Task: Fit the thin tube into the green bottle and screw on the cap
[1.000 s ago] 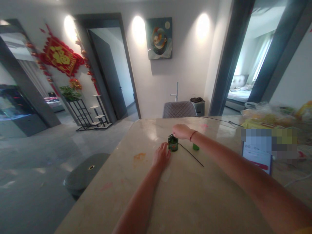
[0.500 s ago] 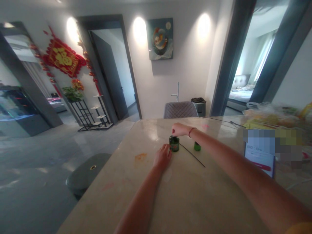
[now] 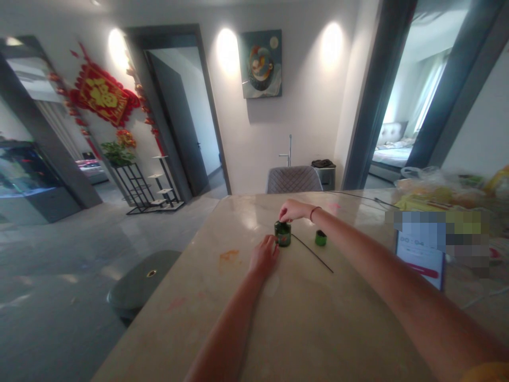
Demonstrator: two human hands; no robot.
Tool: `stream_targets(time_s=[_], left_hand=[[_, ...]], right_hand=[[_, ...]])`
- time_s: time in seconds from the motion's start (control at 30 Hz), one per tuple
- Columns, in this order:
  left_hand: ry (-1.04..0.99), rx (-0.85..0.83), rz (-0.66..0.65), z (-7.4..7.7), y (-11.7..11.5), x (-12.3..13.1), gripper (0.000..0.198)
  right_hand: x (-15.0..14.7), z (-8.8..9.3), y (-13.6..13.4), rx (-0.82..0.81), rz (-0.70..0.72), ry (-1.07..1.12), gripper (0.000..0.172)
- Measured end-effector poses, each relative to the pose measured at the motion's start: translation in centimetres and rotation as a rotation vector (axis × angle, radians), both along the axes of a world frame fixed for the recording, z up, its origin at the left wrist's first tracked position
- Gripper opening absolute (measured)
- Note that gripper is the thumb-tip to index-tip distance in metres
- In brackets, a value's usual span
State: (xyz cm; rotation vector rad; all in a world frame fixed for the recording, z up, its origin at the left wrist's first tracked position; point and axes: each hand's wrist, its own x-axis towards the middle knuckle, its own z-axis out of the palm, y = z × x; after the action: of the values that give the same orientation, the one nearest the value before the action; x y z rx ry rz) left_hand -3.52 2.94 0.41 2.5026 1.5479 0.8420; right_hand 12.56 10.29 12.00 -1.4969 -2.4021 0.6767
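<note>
A small dark green glass jar (image 3: 282, 239) stands upright on the stone-topped table. My left hand (image 3: 264, 253) lies at its left side, fingers curled against the glass. Over the jar's mouth is my right hand (image 3: 294, 210), its fingers pinched together and pointing down; what they hold, if anything, is too small to make out. To the right of the jar sits a green cap (image 3: 321, 238), dark on top, just below my right forearm. A thin dark stick (image 3: 313, 253) lies slanting on the table between jar and cap.
A phone (image 3: 420, 254) is propped at the right, partly pixelated, with plastic bags (image 3: 437, 185) behind it. Another thin dark line (image 3: 358, 196) runs along the far edge. A grey chair (image 3: 294, 180) stands beyond the table, a green stool (image 3: 139, 284) at its left.
My right forearm has shifted slightly, so the top of the green cap now shows. My left hand stays against the jar, and my right hand is still pinched at its mouth.
</note>
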Motion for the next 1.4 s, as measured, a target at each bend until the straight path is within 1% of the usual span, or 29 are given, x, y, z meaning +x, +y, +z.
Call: stream_targets(time_s=[0.1,0.2,0.3,0.37,0.43,0.5,0.57,0.6,0.67,0.73,0.83,0.9,0.97,1.03,1.07,1.13,1.2,1.23,1.3,1.33,1.4], left_hand=[[0.008,-0.002,0.006,0.0,0.0,0.0,0.020],[0.012,-0.020,0.022,0.1,0.0,0.1,0.020],[0.002,-0.022,0.019,0.1,0.0,0.1,0.020],[-0.002,-0.021,0.023,0.1,0.0,0.1,0.020],[0.004,-0.019,0.030,0.1,0.0,0.1,0.020],[0.011,-0.015,0.037,0.1,0.0,0.1,0.020],[0.012,-0.018,0.041,0.1,0.0,0.1,0.020],[0.010,-0.023,0.040,0.1,0.0,0.1,0.021],[0.005,-0.030,0.032,0.1,0.0,0.2,0.021],[0.001,-0.031,0.027,0.2,0.0,0.2,0.021],[0.001,-0.029,0.030,0.2,0.0,0.2,0.020],[0.003,-0.025,0.028,0.2,0.1,0.1,0.019],[0.006,-0.022,0.024,0.2,0.1,0.1,0.019],[0.005,-0.026,0.022,0.2,0.1,0.1,0.019],[0.005,-0.031,0.023,0.3,0.1,0.2,0.019],[0.005,-0.045,0.025,0.3,0.0,0.2,0.019],[0.007,-0.054,0.029,0.3,0.0,0.2,0.019],[0.007,-0.056,0.029,0.3,0.0,0.2,0.019],[0.002,-0.051,0.029,0.3,0.0,0.2,0.019],[0.000,-0.046,0.027,0.2,0.0,0.2,0.019],[-0.001,-0.034,0.029,0.2,0.1,0.2,0.019]], right_hand=[[-0.3,-0.3,-0.3,0.178,0.024,-0.067,0.017],[-0.1,0.2,-0.6,0.268,0.009,-0.024,0.015],[1.4,2.0,-1.2,0.341,-0.050,0.091,0.014],[3.0,3.7,-1.8,0.409,-0.093,0.180,0.014],[4.8,5.5,-2.6,0.440,-0.103,0.246,0.016],[6.5,6.9,-3.3,0.419,-0.095,0.257,0.016],[7.9,7.5,-3.6,0.396,-0.112,0.252,0.018],[8.4,7.4,-3.6,0.389,-0.129,0.244,0.020],[9.1,6.3,-3.2,0.351,-0.171,0.183,0.022],[9.3,4.3,-2.7,0.253,-0.181,0.029,0.022],[8.7,0.3,-2.5,0.064,-0.147,-0.296,0.021],[8.0,-2.1,-2.8,-0.081,-0.175,-0.434,0.023],[7.5,-3.8,-3.0,-0.154,-0.202,-0.495,0.019],[7.3,-4.5,-3.0,-0.152,-0.199,-0.500,0.015],[7.3,-4.4,-2.7,-0.110,-0.186,-0.477,0.014],[7.2,-3.8,-1.9,0.019,-0.176,-0.373,0.017],[6.8,-2.7,-0.9,0.157,-0.218,-0.163,0.028],[6.4,-2.2,-0.4,0.198,-0.247,-0.025,0.035],[5.1,-1.5,0.2,0.213,-0.275,0.267,0.049],[4.3,-1.3,0.4,0.206,-0.265,0.395,0.052],[2.6,-1.5,0.4,0.175,-0.219,0.554,0.048]])
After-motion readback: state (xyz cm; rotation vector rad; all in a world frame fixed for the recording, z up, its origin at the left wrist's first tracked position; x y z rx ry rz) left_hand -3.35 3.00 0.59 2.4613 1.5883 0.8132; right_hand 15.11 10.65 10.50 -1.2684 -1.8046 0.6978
